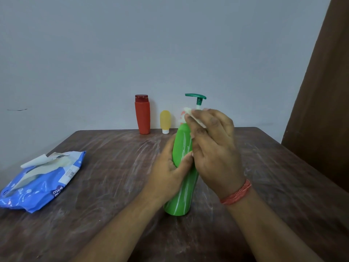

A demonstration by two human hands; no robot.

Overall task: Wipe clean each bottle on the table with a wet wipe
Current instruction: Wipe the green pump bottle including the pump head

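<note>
Standing near the middle of the desk [117,214], the green bottle [182,176] is upright w/ a slight lean, long axis running bottom-to-top, base on the desk and pump head [195,96] up top, spout pointing left. Desk is dark brown wood w/ pale streaks all over. Blue wipes pack [40,178] lies flat on the left side, flap peeled open, well apart from the bottle.

Left hand [170,173] grips the bottle at mid-body from the left, thumb across the front, fingers curled round the back; bottle's lower half sticks out below that grip, shoulder and pump above it. Right hand [213,146] is at the neck, above and right of the left hand, fingers curled, pinching a white wipe [188,115] against the neck just under the pump. Red thread band [237,194] on the right wrist.

Red bottle [142,114] stands upright at the far edge by the wall. Small yellow tube [165,121] stands just right of it, white cap down.
</note>
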